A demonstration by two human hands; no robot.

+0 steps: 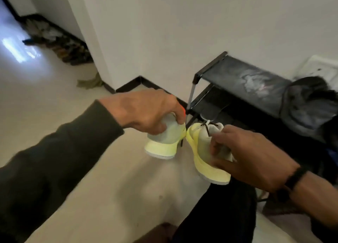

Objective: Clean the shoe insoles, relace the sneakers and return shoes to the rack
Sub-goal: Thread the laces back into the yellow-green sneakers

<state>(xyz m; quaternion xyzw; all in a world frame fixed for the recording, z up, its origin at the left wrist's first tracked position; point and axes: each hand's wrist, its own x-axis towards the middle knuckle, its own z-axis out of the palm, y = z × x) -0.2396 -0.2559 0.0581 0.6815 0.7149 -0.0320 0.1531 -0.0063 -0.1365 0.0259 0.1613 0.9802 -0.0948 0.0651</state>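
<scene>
Gripping one sneaker (165, 138) per hand (146, 113), above pale floor (102, 169) beside black rack (243, 82).

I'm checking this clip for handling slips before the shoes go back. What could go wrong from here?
1. The left hand holds its sneaker from above, by the top only; it might slip and drop to the floor.
2. A dark lace end hangs loose between the shoes and could snag on the rack.
3. The right sneaker, gripped by the right hand, nearly touches the other; they may knock together.
</scene>
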